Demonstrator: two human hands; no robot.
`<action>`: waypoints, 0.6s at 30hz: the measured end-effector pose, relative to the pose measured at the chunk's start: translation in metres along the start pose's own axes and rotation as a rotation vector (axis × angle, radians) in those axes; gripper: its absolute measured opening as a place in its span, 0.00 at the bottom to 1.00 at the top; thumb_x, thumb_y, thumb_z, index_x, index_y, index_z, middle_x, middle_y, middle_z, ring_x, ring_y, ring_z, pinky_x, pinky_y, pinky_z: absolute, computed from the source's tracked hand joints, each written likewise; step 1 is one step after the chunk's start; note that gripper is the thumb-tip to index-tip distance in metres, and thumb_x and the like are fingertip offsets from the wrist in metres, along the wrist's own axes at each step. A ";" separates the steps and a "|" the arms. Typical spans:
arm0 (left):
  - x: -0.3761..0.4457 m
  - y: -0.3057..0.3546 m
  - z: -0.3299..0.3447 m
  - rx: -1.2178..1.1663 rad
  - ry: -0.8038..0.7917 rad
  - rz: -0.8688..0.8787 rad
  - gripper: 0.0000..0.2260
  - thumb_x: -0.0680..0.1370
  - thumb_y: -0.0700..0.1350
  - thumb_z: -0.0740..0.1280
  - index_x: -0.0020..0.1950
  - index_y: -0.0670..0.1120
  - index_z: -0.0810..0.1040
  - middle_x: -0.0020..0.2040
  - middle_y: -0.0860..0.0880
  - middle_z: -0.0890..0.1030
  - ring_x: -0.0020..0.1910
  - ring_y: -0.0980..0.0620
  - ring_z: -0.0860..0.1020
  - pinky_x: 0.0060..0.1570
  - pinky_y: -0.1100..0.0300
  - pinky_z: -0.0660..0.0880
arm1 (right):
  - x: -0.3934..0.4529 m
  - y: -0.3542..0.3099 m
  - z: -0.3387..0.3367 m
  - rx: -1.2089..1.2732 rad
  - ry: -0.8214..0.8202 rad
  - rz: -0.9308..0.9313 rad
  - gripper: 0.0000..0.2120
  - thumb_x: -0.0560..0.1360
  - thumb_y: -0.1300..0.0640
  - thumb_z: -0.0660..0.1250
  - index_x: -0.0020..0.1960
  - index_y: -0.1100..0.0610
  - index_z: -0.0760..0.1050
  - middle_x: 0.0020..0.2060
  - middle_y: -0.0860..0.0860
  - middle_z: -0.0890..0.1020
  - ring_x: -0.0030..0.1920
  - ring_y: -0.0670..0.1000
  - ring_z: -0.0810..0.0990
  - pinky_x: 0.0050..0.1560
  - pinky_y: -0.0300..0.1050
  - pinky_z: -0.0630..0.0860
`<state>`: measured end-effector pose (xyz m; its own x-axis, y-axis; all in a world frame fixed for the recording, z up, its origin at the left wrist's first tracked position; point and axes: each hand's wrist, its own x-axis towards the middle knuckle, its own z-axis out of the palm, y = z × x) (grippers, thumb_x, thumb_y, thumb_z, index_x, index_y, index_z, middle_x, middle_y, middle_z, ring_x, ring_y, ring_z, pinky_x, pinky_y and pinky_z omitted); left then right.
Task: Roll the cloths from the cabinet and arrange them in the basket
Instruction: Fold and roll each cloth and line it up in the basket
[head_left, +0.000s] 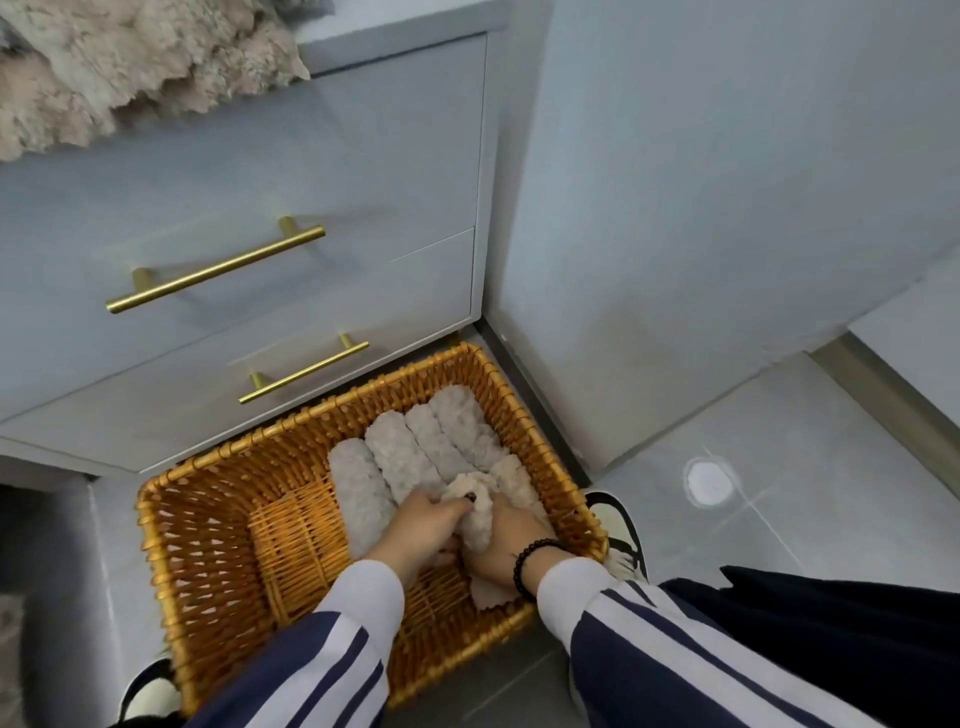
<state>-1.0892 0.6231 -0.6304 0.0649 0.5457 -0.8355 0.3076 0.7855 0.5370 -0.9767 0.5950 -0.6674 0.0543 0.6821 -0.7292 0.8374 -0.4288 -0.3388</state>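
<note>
Both hands are down inside the wicker basket (171, 597), which sits on the floor in front of the grey cabinet (260, 208). The left hand (423, 525) and the right hand (511, 540) have their fingers curled round one fluffy beige cloth (475, 506), bunched up between them at the near end of a row of rolled cloths (410, 457) — four rolls lie side by side on the right half of the basket, touching each other. The left half of the basket floor is bare weave. More of the same shaggy fabric, a pile of loose cloths (104, 67), hangs over the cabinet top at upper left.

The cloth looks soft, light and thick-piled, so it should squash under the fingers and spring back loose once let go. A roll like this will likely hold its shape only if it is wedged snugly against its neighbour. The safest hold, I judge, is across the roll's width with both hands, thumbs on the free edge so it cannot unwind — pinching one corner would let the rest flop open. It will not slip or break; the only risk is the pile snagging on the wicker
</note>
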 end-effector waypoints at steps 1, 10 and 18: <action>0.003 0.002 0.000 0.025 0.007 -0.010 0.08 0.77 0.47 0.67 0.51 0.46 0.71 0.49 0.43 0.79 0.47 0.45 0.80 0.50 0.49 0.81 | 0.002 0.001 0.002 0.034 0.020 -0.003 0.36 0.66 0.37 0.59 0.71 0.47 0.59 0.63 0.50 0.75 0.60 0.54 0.76 0.59 0.53 0.74; 0.027 0.040 -0.036 1.081 0.217 0.571 0.15 0.74 0.43 0.63 0.59 0.51 0.76 0.57 0.49 0.77 0.58 0.47 0.75 0.52 0.54 0.75 | -0.006 0.006 -0.010 -0.080 -0.002 -0.006 0.31 0.76 0.51 0.62 0.75 0.50 0.52 0.65 0.57 0.72 0.65 0.60 0.71 0.65 0.54 0.70; 0.049 0.003 -0.040 1.538 -0.052 0.633 0.33 0.75 0.42 0.66 0.74 0.61 0.55 0.73 0.49 0.53 0.73 0.44 0.52 0.64 0.39 0.65 | -0.005 0.002 -0.014 -0.202 -0.129 -0.022 0.29 0.77 0.56 0.60 0.75 0.52 0.53 0.60 0.59 0.75 0.58 0.60 0.76 0.58 0.52 0.74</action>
<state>-1.1234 0.6640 -0.6647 0.5555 0.6105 -0.5645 0.8065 -0.5607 0.1873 -0.9676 0.5985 -0.6564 -0.0244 0.6029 -0.7974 0.9303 -0.2783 -0.2389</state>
